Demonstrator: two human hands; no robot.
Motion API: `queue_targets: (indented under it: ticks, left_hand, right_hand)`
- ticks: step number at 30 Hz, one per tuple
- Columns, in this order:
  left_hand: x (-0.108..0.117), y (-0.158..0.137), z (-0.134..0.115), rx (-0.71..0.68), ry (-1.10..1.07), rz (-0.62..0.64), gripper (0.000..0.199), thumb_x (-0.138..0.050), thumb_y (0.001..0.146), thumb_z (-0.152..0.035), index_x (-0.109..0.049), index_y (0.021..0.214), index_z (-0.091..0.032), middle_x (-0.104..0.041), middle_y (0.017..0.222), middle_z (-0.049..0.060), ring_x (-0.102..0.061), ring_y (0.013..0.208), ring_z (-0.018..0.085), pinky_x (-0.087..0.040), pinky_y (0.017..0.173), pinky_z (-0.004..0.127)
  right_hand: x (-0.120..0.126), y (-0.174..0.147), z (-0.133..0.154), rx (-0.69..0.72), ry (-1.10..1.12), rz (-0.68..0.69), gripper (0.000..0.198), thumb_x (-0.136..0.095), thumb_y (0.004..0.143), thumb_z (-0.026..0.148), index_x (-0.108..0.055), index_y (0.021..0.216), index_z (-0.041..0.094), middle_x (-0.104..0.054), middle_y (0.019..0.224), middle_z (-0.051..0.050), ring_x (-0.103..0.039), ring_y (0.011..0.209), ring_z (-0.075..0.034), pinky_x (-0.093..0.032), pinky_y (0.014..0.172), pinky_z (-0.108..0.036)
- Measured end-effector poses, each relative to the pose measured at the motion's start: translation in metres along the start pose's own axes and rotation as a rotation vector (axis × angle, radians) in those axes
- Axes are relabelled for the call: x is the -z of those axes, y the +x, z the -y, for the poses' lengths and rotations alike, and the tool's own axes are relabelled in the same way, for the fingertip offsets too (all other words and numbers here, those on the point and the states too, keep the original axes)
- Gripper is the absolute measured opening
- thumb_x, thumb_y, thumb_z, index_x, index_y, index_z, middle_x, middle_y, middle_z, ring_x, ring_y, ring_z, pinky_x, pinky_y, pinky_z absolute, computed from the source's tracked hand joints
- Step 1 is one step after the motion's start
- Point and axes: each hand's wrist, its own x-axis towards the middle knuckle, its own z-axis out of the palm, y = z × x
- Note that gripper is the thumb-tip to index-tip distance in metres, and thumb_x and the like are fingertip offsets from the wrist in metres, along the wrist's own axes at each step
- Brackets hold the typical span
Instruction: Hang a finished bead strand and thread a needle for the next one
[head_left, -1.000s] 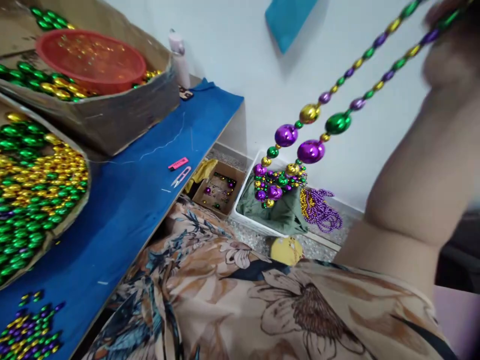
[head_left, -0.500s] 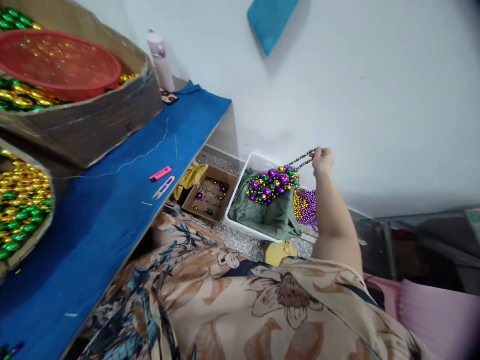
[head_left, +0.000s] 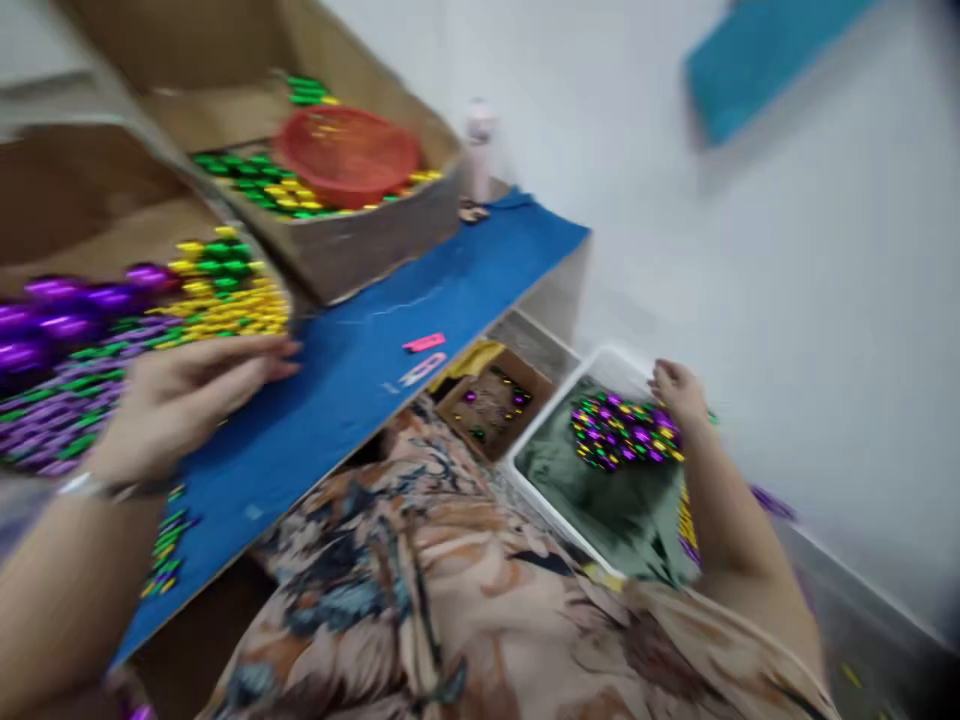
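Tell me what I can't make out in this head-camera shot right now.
- Right hand: motion blur hides whether its fingers grip the bead necklace or only touch it.
- Left hand: blurred, fingers spread beside the loose beads; contact unclear.
- Small box: contents too small and smeared.
- White bin: far side hidden by the right arm.
- Pink item on the blue table: blurred.

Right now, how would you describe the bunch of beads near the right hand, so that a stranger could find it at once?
Start at the white bin on the floor, right of the blue table. A green cloth lines it, and the bead bunch lies on that cloth, beside the right hand. It mixes purple, green and gold beads, while the small cardboard box next to the bin holds only a few scattered beads.
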Motion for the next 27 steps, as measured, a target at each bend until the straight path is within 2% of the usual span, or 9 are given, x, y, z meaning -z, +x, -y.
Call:
queue_targets:
  ticks: [2, 5, 8, 10, 12, 16, 18, 23, 27]
  left_hand:
    - [0.013, -0.014, -0.009, -0.153, -0.111, 0.131, 0.032, -0.058, 0.097, -0.026, -0.068, 0.126, -0.019, -0.065, 0.117, 0.013, -0.066, 0.104, 0.022, -0.054, 0.091, 0.029]
    - [0.014, -0.009, -0.025, -0.370, -0.294, 0.274, 0.036, -0.049, 0.101, -0.025, -0.065, 0.131, -0.015, -0.064, 0.118, 0.015, -0.065, 0.104, 0.026, -0.054, 0.092, 0.041]
    - [0.004, -0.004, -0.040, -0.402, -0.385, 0.235, 0.033, -0.050, 0.101, -0.028, -0.069, 0.125, -0.018, -0.066, 0.114, 0.013, -0.067, 0.097, 0.023, -0.055, 0.089, 0.038]
    - [-0.001, -0.007, -0.045, -0.385, -0.425, 0.246, 0.033, -0.050, 0.101, -0.030, -0.070, 0.124, -0.018, -0.066, 0.113, 0.013, -0.068, 0.096, 0.023, -0.055, 0.088, 0.038]
    - [-0.002, -0.012, -0.043, -0.366, -0.450, 0.249, 0.033, -0.051, 0.100, -0.031, -0.070, 0.125, -0.019, -0.065, 0.115, 0.014, -0.067, 0.096, 0.023, -0.055, 0.087, 0.038]
    - [0.011, -0.027, -0.020, -0.356, -0.459, 0.161, 0.032, -0.051, 0.100, -0.028, -0.069, 0.126, -0.020, -0.065, 0.115, 0.013, -0.067, 0.097, 0.024, -0.055, 0.088, 0.040]
    - [0.020, -0.036, -0.001, -0.298, -0.431, 0.108, 0.032, -0.052, 0.099, -0.025, -0.069, 0.126, -0.021, -0.065, 0.116, 0.014, -0.067, 0.100, 0.025, -0.055, 0.089, 0.040]
    - [0.031, -0.055, 0.043, -0.165, -0.504, 0.019, 0.031, -0.050, 0.100, -0.023, -0.070, 0.124, -0.023, -0.065, 0.115, 0.014, -0.067, 0.102, 0.023, -0.056, 0.088, 0.038]
    - [0.031, -0.063, 0.057, -0.120, -0.593, -0.002, 0.030, -0.049, 0.100, -0.024, -0.070, 0.122, -0.023, -0.066, 0.114, 0.013, -0.068, 0.098, 0.022, -0.055, 0.088, 0.034]
  right_hand:
    - [-0.055, -0.033, 0.047, 0.090, 0.237, 0.198, 0.041, -0.060, 0.092, 0.024, -0.061, 0.128, 0.004, -0.065, 0.111, -0.015, -0.064, 0.073, -0.010, -0.052, 0.070, -0.019]
    - [-0.118, -0.104, 0.147, 0.643, 0.266, 0.487, 0.041, -0.061, 0.092, 0.045, -0.065, 0.120, 0.017, -0.067, 0.110, -0.010, -0.065, 0.072, -0.009, -0.053, 0.071, -0.018]
    - [-0.156, -0.180, 0.252, 1.082, 0.446, 0.736, 0.047, -0.058, 0.097, 0.026, -0.048, 0.143, 0.033, -0.057, 0.132, -0.004, -0.065, 0.085, -0.006, -0.054, 0.079, -0.018]
    - [-0.174, -0.219, 0.305, 1.160, 0.480, 1.026, 0.072, -0.063, 0.094, 0.026, -0.027, 0.152, 0.048, -0.033, 0.153, -0.001, -0.063, 0.085, -0.006, -0.054, 0.077, -0.022]
    - [-0.188, -0.246, 0.336, 1.180, 0.486, 1.219, 0.079, -0.068, 0.090, 0.034, -0.023, 0.155, 0.039, -0.020, 0.157, -0.004, -0.062, 0.083, -0.007, -0.055, 0.071, -0.023]
    - [-0.208, -0.262, 0.338, 1.269, 0.349, 0.995, 0.042, -0.045, 0.105, 0.028, -0.044, 0.144, 0.014, -0.058, 0.128, -0.004, -0.058, 0.061, 0.000, -0.054, 0.074, -0.020]
    - [-0.215, -0.256, 0.324, 1.097, 0.344, 1.085, 0.037, -0.041, 0.105, 0.028, -0.055, 0.133, 0.008, -0.067, 0.106, -0.004, -0.057, 0.054, -0.001, -0.051, 0.058, -0.016]
    - [-0.240, -0.237, 0.290, 0.754, 0.354, 1.278, 0.044, -0.049, 0.101, 0.041, -0.058, 0.121, 0.003, -0.066, 0.094, -0.012, -0.060, 0.055, -0.007, -0.051, 0.054, -0.017]
    - [-0.278, -0.251, 0.276, 0.578, 0.249, 1.427, 0.067, -0.051, 0.095, 0.058, -0.043, 0.141, 0.010, -0.055, 0.127, -0.015, -0.061, 0.064, -0.008, -0.054, 0.061, -0.023]
